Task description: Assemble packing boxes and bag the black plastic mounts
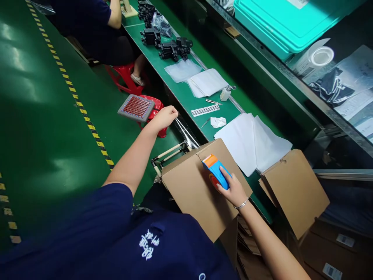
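Note:
A brown cardboard box (192,190) lies in front of me at the edge of the green bench. My right hand (231,190) is closed round a blue and orange tape dispenser (215,169) that rests on the box top. My left hand (164,116) is stretched out to the left, its fingers pinched on the end of a strip of clear tape (186,132). The strip runs from that hand back toward the box.
White sheets (250,140), a label strip (204,111), a small bottle (225,93) and plastic bags (207,82) lie on the green bench (180,93). A tray of red parts (136,107) sits on a red stool. A co-worker (96,27) sits by black parts (175,48). Teal crates (279,23) stand right.

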{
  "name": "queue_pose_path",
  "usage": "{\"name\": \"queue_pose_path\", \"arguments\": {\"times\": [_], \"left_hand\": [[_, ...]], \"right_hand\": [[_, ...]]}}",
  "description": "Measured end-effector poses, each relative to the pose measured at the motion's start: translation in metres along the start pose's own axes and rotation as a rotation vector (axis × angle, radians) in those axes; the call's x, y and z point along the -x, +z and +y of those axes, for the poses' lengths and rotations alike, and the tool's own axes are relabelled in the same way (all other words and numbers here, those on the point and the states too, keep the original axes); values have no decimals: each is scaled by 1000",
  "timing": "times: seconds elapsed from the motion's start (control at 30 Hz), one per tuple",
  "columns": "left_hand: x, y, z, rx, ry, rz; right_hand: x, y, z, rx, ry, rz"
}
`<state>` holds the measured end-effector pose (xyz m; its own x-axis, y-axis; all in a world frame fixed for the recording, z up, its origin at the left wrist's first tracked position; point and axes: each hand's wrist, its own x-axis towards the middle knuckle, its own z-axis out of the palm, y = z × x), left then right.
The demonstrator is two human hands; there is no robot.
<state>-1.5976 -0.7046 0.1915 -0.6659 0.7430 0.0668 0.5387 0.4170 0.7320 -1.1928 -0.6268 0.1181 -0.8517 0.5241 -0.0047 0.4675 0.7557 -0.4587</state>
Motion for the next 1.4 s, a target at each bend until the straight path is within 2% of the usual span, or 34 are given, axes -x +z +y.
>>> {"name": "queue_pose_path", "arguments": {"times": [0.13, 0.23, 0.4, 0.6, 0.73, 0.87, 1.03, 1.17, 1.27, 1.33, 1.4], "left_hand": [[-1, 8, -17, 90, -101, -96], [-5, 19, -26, 134, -139, -119], [-18, 31, -22, 214, -204, -131], [-31, 24, -7, 351, -338, -181], [-34, 20, -16, 322, -345, -180], [-42, 21, -30, 270, -390, -219], [-51, 36, -46, 223, -339, -222], [-49, 66, -57, 81, -302, -196], [-50, 84, -59, 60, -263, -176], [-56, 85, -56, 93, -235, -150], [-63, 75, -54, 124, -187, -85]], "right_hand": [[1, -4, 0, 106, -14, -26], [-1, -6, 2, 174, -31, -54], [-2, -4, 10, 209, -58, -39], [13, -3, 19, 191, -127, 13], [14, -4, 15, 185, -127, -3], [2, -6, 6, 187, -73, -60], [-12, -11, -5, 228, -17, -134], [-14, -13, -10, 267, -21, -145], [-12, -12, -10, 302, -40, -132], [-10, -11, -10, 312, -46, -119], [-7, -10, -9, 311, -45, -101]]}}
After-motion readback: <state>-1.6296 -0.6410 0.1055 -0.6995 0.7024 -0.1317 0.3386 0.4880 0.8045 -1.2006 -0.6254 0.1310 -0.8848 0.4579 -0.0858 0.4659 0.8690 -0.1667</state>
